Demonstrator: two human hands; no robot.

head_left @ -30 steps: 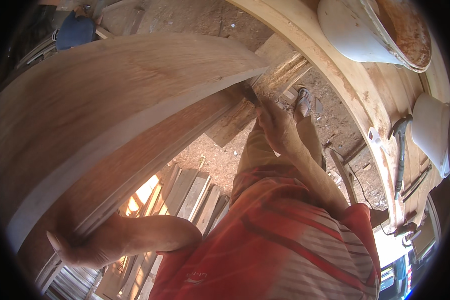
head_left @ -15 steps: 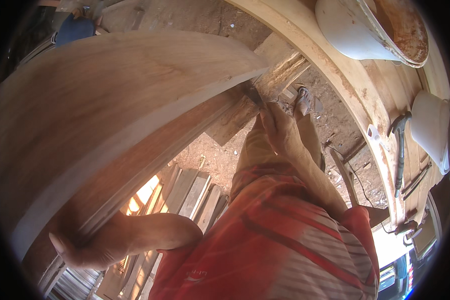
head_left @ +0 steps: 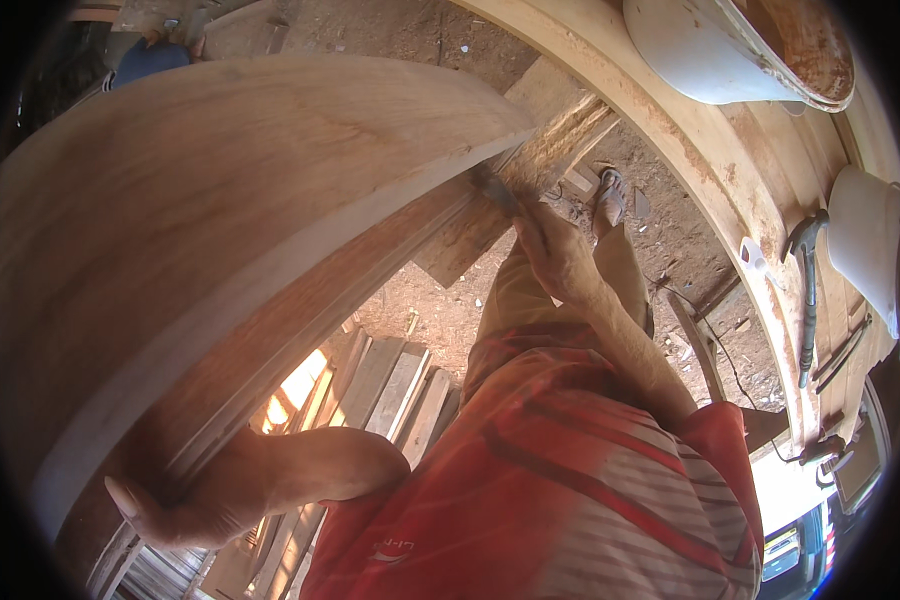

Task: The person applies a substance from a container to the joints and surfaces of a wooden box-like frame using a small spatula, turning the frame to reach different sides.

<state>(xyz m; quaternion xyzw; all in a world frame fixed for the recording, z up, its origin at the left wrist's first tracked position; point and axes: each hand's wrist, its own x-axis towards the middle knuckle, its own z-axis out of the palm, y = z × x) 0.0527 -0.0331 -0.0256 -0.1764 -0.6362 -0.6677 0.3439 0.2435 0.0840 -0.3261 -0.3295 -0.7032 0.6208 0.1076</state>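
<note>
A large pale wooden panel (head_left: 240, 170) with a curved-looking face spans the left side, above a reddish-brown wooden board (head_left: 300, 300). My left hand (head_left: 195, 500) is wrapped round the lower edge of this woodwork at the lower left, its thumb showing and its other fingers hidden. My right hand (head_left: 555, 250) is closed on a dark flat-bladed tool (head_left: 496, 188), whose exact kind I cannot make out. The blade reaches the far end of the board, beneath the panel's edge. Just beyond that hand is a rough wooden beam (head_left: 560, 140).
On the right, a long wooden surface (head_left: 710, 170) carries a white bucket (head_left: 685, 60) with a stained inside, a smaller white container (head_left: 865, 245) and a hammer (head_left: 806, 290). Timber pieces (head_left: 375, 385) lie below my left arm. A cable (head_left: 735, 370) hangs near the right-hand surface.
My right hand and the blade have shifted slightly left along the board's end. My left hand keeps its hold, and the whole view has tilted a little.
</note>
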